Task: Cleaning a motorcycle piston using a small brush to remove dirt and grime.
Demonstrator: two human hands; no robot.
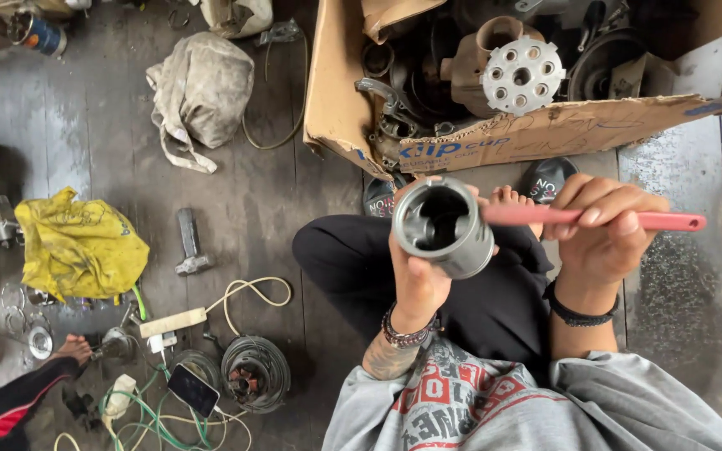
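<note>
1. Piston [444,225], grey and hollow, is held up over the lap, open end toward the camera, its axis pointing up at the viewer.
2. Left hand [418,280] grips it from below, fingers closed around its wall.
3. Right hand [603,225] pinches a pink brush [595,218] lying level, tip touching the piston's right side.
4. Beyond: cardboard box [545,129] of metal parts; yellow rag [77,246] well apart at left.

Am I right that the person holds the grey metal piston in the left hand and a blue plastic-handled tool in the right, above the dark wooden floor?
Not quite: the head view shows the tool's handle is pinkish red, not blue. The rest stands: the left hand holds the grey metal piston, the right hand grips the tool, and the dark wooden floor lies below.
</note>
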